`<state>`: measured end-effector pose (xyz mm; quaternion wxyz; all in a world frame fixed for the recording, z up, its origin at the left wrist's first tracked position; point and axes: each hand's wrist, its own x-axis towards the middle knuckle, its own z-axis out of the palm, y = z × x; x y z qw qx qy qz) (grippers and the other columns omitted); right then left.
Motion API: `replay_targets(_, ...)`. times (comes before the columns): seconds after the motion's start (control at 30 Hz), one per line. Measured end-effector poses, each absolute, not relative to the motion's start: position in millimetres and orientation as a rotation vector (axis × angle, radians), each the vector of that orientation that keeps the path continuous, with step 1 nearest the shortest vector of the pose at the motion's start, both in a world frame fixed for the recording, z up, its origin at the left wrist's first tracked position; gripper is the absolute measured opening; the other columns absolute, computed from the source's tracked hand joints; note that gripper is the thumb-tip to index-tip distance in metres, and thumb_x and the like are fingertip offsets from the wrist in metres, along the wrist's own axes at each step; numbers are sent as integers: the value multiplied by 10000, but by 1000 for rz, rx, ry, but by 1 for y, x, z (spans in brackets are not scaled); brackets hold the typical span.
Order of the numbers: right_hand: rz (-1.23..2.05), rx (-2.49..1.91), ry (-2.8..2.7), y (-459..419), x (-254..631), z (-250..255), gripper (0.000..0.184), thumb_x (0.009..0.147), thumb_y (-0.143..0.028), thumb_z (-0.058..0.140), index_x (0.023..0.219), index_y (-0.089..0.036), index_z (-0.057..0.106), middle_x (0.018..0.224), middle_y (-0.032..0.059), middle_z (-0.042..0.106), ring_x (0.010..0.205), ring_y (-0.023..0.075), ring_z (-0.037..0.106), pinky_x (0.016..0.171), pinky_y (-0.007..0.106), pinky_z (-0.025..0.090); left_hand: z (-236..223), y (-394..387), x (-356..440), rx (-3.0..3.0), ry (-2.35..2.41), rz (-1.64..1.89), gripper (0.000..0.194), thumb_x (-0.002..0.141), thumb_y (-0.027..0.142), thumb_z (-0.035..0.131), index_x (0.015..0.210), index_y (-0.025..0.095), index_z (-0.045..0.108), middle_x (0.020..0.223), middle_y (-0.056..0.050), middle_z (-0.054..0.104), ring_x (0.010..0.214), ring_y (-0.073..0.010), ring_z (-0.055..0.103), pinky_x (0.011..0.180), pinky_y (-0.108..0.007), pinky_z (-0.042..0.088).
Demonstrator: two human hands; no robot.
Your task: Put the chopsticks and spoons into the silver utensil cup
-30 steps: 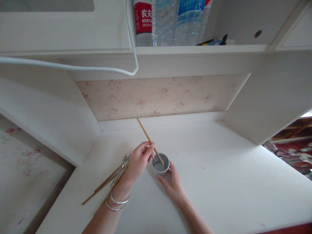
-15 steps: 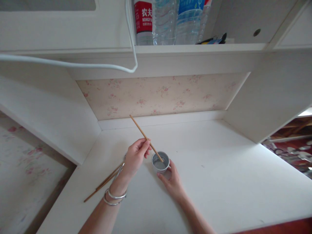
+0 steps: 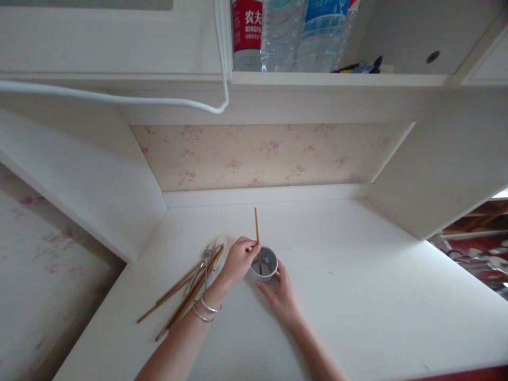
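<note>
White desk point(image 3: 365, 301); left hand point(image 3: 237, 261) pinches chopstick point(image 3: 257, 225), right hand point(image 3: 283, 299) grips cup point(image 3: 268, 267); bottles point(image 3: 281, 37) above cut off.

Two hands point(image 3: 237, 259), one cup point(image 3: 270, 269), two bangles point(image 3: 209, 308)

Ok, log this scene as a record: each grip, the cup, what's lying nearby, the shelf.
Left grip: pinching a chopstick
Right grip: around the cup's right side
Cup: mouth up, chopstick's lower end inside
Nearby: more chopsticks and a metal spoon on the counter, left of the cup
Shelf: bottles
</note>
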<state>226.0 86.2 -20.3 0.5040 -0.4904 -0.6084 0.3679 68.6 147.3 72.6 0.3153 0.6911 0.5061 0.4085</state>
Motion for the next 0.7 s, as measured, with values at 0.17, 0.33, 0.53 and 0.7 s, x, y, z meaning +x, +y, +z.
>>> replay_targets(0.17, 882, -1196, -1459, 86, 225, -21, 694, 784, -376, 734, 1382, -258, 404, 1343, 129, 559, 1109, 313, 614, 970, 530, 480, 61, 144, 67, 1661, 1315, 1089, 340, 886, 430, 557, 1041, 171, 715, 1046, -88, 674, 900, -191, 646, 840, -325, 510)
replay_targets(0.33, 939, -1188, -1442, 86, 225, -20, 700, 796, -382, 727, 1394, -275, 379, 1335, 118, 575, 1125, 312, 612, 978, 546, 475, 53, 118, 62, 1402, 1144, 1102, 565, 850, 472, 626, 1333, 193, 536, 1341, -130, 565, 1209, -258, 552, 1009, -388, 444)
replay_targets(0.53, 1010, -1099, -1520, 82, 222, -10, 667, 819, -327, 700, 1396, -263, 371, 1374, 134, 532, 1191, 305, 577, 1008, 531, 465, 34, 89, 64, 1243, 943, 1157, 1061, 639, 382, 850, 1493, 203, 246, 1483, -149, 419, 1374, -287, 393, 1165, -439, 278)
replay_targets(0.7, 753, -1147, -1503, 72, 221, 18, 727, 815, -258, 644, 1450, -283, 292, 1486, 124, 377, 1343, 308, 418, 1087, 560, 367, 32, 90, 69, 1244, 987, 1251, 887, 641, 335, 845, 1388, 185, 390, 1404, -142, 506, 1296, -269, 486, 1120, -423, 351)
